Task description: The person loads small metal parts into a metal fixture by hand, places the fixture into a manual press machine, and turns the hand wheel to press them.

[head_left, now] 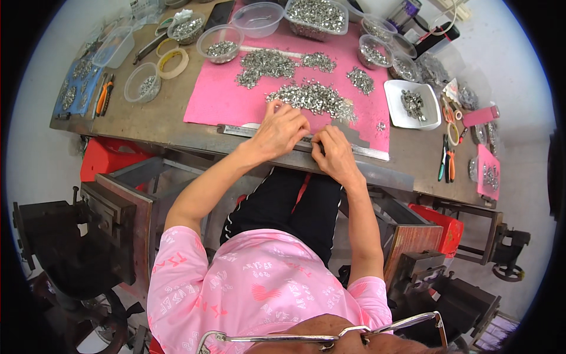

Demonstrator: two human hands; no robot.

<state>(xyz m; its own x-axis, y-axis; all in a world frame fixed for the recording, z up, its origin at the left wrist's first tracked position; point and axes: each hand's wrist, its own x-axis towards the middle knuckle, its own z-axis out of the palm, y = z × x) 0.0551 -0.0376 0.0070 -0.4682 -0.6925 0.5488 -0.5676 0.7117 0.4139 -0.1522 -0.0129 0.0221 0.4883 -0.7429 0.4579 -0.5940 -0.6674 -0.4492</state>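
Silver-framed glasses (277, 338) show below both hands (280, 131) (335, 152), curled narrow at a metal strip (237, 130), their hold unclear.

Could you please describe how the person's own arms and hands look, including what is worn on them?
The left hand and right hand wear no gloves; rings are too small to judge. The left forearm and right forearm are uncovered. The short pink fabric left sleeve has white and red print; the right sleeve is also short and pink.

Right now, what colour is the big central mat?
Pink; the mat shows best in the head view.
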